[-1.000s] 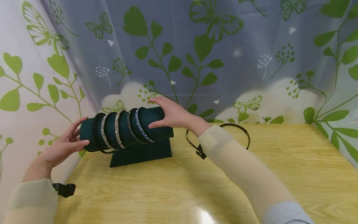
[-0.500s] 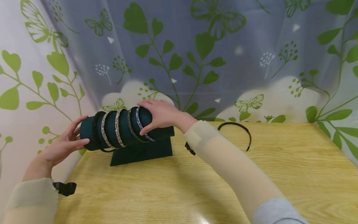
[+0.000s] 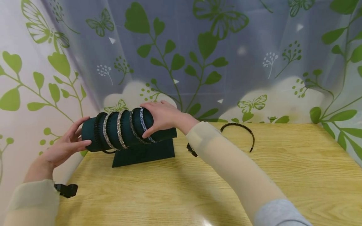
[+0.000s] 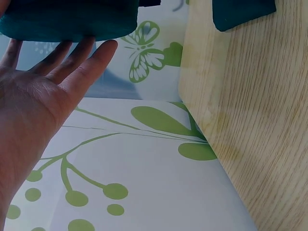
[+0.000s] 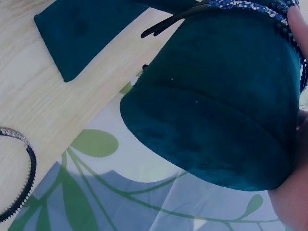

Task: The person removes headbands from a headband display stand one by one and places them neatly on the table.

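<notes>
A dark green velvet headband stand [image 3: 88,133] has a thick roll above a flat base [image 3: 144,154]. My left hand [image 3: 63,146] grips the roll's left end between thumb and fingers. Around the roll sit a black headband [image 3: 97,133], two silver glittery headbands [image 3: 120,130], a dark grey one [image 3: 132,127] and a blue glittery headband [image 3: 143,121]. Reaching over the roll, my right hand [image 3: 165,117] holds the blue headband, thumb in front and fingers behind the top. In the right wrist view, dark tips of a headband [image 5: 166,23] stick out beside the roll.
Another headband [image 3: 240,125], dark and beaded, lies on the wooden table [image 3: 181,188] right of the stand, partly behind my right sleeve. A curtain [image 3: 175,37] printed with leaves and butterflies hangs along the back and sides of the table.
My right hand has moved left from the roll's right part onto the blue headband. The top of that headband has shifted slightly right. My left hand keeps its hold.
</notes>
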